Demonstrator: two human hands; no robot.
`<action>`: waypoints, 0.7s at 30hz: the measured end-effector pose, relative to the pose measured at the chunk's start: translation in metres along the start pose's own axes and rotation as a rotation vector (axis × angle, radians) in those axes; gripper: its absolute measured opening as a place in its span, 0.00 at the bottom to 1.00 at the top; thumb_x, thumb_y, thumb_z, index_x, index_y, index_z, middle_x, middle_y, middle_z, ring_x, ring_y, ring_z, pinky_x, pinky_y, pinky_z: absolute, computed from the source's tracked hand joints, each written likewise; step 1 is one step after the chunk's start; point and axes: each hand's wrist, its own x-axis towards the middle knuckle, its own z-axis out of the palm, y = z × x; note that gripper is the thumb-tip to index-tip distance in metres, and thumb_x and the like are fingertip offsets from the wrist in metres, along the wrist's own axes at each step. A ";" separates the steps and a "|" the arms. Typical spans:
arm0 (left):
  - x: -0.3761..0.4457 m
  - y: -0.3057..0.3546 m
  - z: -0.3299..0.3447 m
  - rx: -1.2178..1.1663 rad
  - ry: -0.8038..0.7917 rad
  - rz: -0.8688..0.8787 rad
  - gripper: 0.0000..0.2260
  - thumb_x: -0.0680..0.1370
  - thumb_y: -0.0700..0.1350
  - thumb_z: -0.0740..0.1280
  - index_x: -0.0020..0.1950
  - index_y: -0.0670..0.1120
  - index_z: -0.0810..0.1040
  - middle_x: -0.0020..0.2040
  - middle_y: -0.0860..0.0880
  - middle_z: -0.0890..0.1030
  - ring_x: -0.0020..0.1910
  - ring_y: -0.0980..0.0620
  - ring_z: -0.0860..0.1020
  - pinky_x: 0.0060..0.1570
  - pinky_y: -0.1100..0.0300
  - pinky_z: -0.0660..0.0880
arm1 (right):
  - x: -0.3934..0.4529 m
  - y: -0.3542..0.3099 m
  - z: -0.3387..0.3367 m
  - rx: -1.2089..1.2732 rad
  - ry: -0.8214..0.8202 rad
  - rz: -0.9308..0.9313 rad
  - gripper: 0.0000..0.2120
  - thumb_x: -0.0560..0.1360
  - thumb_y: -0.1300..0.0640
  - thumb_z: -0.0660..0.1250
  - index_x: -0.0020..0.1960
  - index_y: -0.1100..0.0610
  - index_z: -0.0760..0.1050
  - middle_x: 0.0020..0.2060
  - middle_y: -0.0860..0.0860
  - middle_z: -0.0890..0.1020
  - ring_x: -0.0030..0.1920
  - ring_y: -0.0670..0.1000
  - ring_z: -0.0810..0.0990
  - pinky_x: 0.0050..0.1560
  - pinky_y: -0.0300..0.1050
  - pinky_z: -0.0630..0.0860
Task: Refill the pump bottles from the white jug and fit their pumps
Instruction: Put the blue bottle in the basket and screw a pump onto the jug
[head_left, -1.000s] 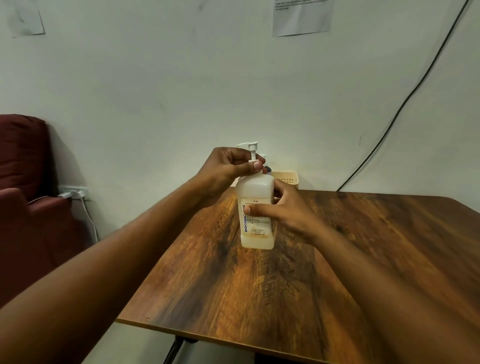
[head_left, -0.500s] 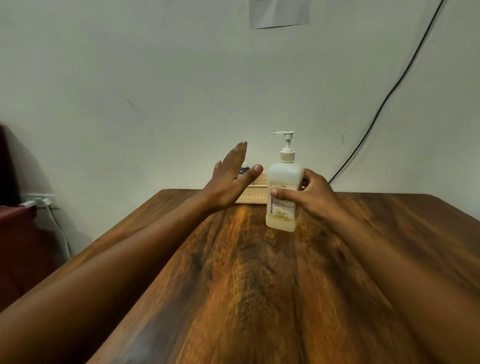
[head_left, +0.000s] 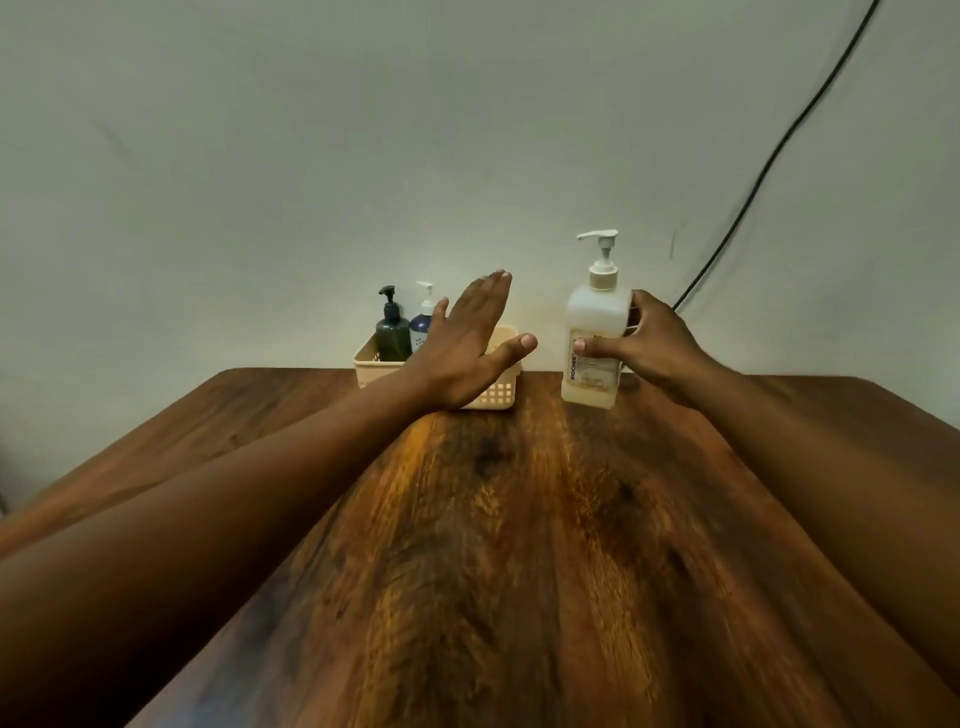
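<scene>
A white pump bottle (head_left: 595, 332) with pale liquid at its bottom and its pump fitted stands upright at the far side of the wooden table (head_left: 519, 545). My right hand (head_left: 649, 343) grips its body from the right, thumb across the label. My left hand (head_left: 467, 348) hovers flat with straight fingers in front of a cream basket (head_left: 493, 395), holding nothing. In the basket stand a dark green pump bottle (head_left: 393, 332) and a blue pump bottle (head_left: 423, 322), partly hidden by my left hand. No white jug is in view.
A bare white wall rises directly behind the table. A black cable (head_left: 769, 161) runs diagonally down the wall to the table's back edge behind my right hand.
My left hand let go of the pump head and opened flat. My right hand carried the bottle away to the back right of the table, next to the basket.
</scene>
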 end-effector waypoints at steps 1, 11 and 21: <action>0.007 -0.004 0.008 0.033 -0.010 0.012 0.39 0.81 0.67 0.49 0.86 0.49 0.40 0.86 0.50 0.41 0.85 0.51 0.40 0.81 0.41 0.37 | 0.009 0.007 0.002 -0.012 -0.002 0.000 0.35 0.62 0.48 0.83 0.64 0.54 0.73 0.55 0.49 0.81 0.54 0.51 0.81 0.57 0.56 0.80; 0.079 -0.037 0.085 0.244 -0.070 0.079 0.40 0.83 0.67 0.49 0.85 0.46 0.36 0.86 0.47 0.37 0.84 0.48 0.37 0.80 0.37 0.35 | 0.076 0.077 0.032 -0.104 0.032 0.058 0.36 0.64 0.48 0.82 0.67 0.55 0.71 0.58 0.49 0.79 0.54 0.50 0.77 0.51 0.44 0.74; 0.109 -0.076 0.115 0.300 -0.100 0.089 0.40 0.83 0.68 0.49 0.85 0.46 0.37 0.86 0.46 0.38 0.85 0.47 0.37 0.80 0.36 0.37 | 0.125 0.119 0.058 -0.099 0.107 0.071 0.36 0.65 0.51 0.82 0.69 0.56 0.71 0.62 0.52 0.80 0.54 0.49 0.76 0.53 0.45 0.74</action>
